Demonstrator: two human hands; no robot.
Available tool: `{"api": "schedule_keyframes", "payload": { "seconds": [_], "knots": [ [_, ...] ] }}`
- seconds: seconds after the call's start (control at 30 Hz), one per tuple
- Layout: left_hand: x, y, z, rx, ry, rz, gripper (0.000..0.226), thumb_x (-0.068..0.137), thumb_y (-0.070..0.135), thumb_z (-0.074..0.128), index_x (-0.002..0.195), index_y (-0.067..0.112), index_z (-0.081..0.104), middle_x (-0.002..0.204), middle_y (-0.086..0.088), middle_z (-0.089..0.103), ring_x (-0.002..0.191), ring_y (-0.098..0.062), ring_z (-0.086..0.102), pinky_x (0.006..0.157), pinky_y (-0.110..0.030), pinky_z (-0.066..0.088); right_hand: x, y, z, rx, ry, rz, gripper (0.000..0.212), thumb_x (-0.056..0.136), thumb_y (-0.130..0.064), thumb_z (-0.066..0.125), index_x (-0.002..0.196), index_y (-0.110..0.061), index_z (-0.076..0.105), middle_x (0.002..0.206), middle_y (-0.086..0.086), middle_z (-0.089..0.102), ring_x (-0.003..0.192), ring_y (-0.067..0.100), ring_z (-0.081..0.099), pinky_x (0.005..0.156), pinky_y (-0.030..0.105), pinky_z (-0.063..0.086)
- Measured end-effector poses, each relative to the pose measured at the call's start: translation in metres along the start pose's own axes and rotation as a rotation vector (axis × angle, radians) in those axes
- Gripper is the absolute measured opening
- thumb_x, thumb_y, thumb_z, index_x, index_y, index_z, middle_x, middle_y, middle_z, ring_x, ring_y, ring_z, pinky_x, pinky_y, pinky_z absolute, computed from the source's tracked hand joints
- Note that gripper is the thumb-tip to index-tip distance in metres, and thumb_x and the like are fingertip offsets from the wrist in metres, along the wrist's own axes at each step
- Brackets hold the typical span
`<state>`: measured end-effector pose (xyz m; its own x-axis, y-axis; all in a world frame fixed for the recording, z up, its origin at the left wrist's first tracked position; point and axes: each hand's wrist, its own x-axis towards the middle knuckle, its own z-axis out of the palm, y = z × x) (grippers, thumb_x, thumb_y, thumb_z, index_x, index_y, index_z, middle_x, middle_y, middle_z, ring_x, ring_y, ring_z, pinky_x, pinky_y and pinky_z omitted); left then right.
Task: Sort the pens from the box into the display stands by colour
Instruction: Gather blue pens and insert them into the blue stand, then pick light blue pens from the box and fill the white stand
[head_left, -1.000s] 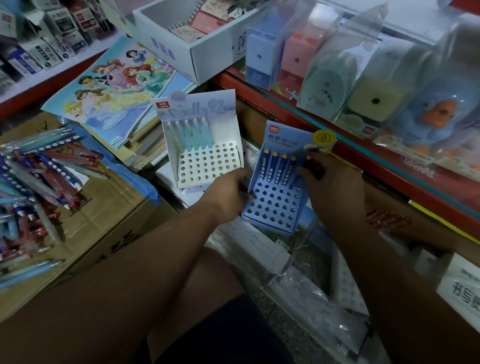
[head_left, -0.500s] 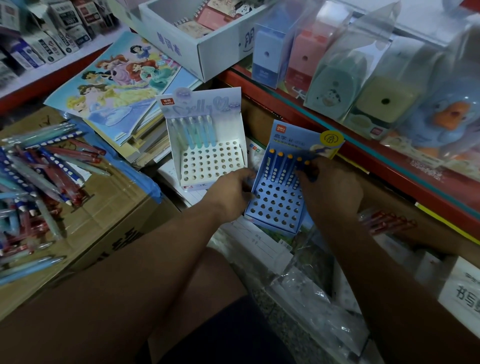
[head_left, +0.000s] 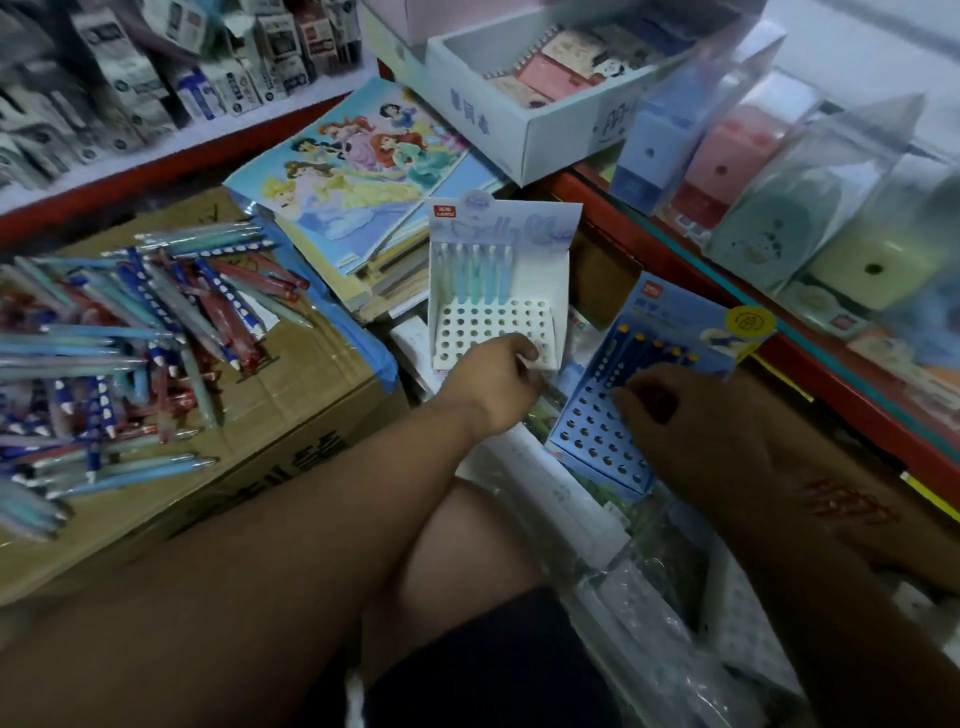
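Note:
A white display stand holds several pale blue and green pens in its back row. To its right leans a blue display stand with several dark blue, yellow-tipped pens along the back. My left hand hovers between the two stands with loosely curled fingers and nothing visible in it, its thumb at the white stand's front right corner. My right hand lies over the blue stand at the foot of those pens, fingers curled down. What is under them is hidden. Loose red, blue and teal pens are piled at the left.
The pen pile lies on a cardboard box. Colouring books are stacked behind the white stand. A white carton of notebooks and boxed sharpeners sit on a red-edged shelf. Plastic-wrapped packs lie below the stands.
My left hand has come off the blue stand's left edge and drawn back toward the white stand. My right hand has slid down from the pen tops. The view has swung left.

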<state>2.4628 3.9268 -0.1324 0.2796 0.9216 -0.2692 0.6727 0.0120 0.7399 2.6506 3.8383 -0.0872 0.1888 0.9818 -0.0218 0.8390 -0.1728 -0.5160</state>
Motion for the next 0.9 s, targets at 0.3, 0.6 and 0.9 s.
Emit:
{"api": "schedule_keyframes", "payload": {
  "seconds": [0.3,0.6,0.9],
  "knots": [
    [-0.094,-0.068,-0.137,0.067,0.398,-0.093,0.02,0.096,0.03,0.057,0.11,0.017,0.064,0.094,0.001,0.068,0.086,-0.018,0.065,0.072,-0.028,0.05,0.022,-0.124,0.057,0.166,-0.066,-0.525,0.016,0.086,-0.026,0.074,0.097,-0.014,0.071,0.09,-0.001,0.07,0.078,0.005,0.063,0.077,0.023,0.052],
    [-0.166,-0.163,-0.216,-0.032,0.645,-0.348,0.012,0.094,0.028,0.061,0.091,0.018,0.067,0.083,-0.001,0.07,0.083,-0.022,0.066,0.072,-0.033,0.05,0.028,-0.25,0.151,0.099,-0.392,-0.719,0.015,0.09,-0.024,0.069,0.104,-0.019,0.071,0.083,-0.012,0.061,0.077,0.007,0.058,0.076,0.029,0.053],
    [-0.186,-0.207,-0.234,-0.063,0.668,-0.42,0.016,0.092,0.029,0.066,0.102,0.017,0.068,0.089,-0.002,0.07,0.084,-0.019,0.066,0.078,-0.036,0.056,0.041,-0.305,0.221,0.172,-0.319,-0.589,0.015,0.091,-0.028,0.069,0.104,-0.021,0.068,0.087,-0.011,0.063,0.081,0.012,0.062,0.072,0.028,0.051]
  ]
}}
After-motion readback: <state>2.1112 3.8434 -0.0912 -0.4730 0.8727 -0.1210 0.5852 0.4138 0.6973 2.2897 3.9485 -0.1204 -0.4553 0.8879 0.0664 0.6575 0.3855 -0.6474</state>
